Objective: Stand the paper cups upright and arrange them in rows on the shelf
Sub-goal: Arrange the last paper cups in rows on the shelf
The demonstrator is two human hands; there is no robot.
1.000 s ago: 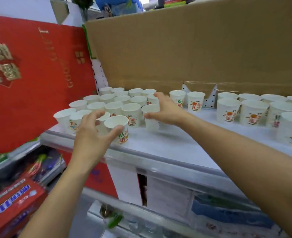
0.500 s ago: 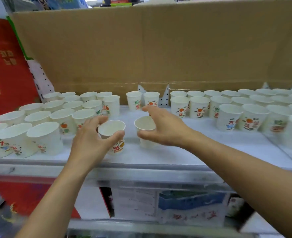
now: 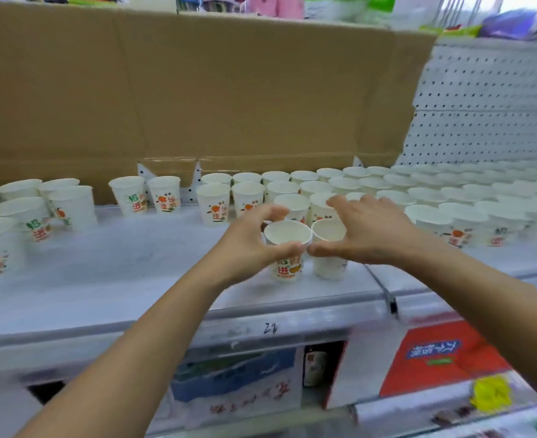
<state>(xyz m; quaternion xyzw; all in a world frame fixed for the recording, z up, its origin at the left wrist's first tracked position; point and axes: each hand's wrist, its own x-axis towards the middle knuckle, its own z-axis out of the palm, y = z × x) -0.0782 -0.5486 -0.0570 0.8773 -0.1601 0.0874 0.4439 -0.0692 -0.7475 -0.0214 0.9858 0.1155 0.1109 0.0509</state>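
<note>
A big cardboard sheet [image 3: 197,90] stands along the back, and in front of it runs the white shelf [image 3: 118,279] where all the work is. On the right there's a tidy block of cups [image 3: 371,188], all upright and in rows. On the left a loose cluster [image 3: 23,210] stands upright too, but more ragged.

Now the middle: two cups side by side near the front edge, just ahead of the block's nearest row. The left hand [image 3: 245,248] has thumb and fingers curled round the rim of the left cup [image 3: 287,235]. The right hand [image 3: 371,229] clasps the right cup [image 3: 327,267], thumb on the near wall and fingers arched over the far side.

I'd say these will handle as next to nothing: thin paper, very light, and easy to dent or tip with a careless knock. The rolled rim looks the stiffest part, so a light hold just under it, like this one, seems right. Squeeze the middle of the wall and I'd expect it to buckle.

What I can't see: whether the two bases sit on the shelf or hang just above it. The right cup shows only a trace of print. The far right rows blur into the pegboard [image 3: 482,105], so there's no counting them. The leftmost cups are cut off by the frame, and the boxes [image 3: 434,358] below are smeared.
</note>
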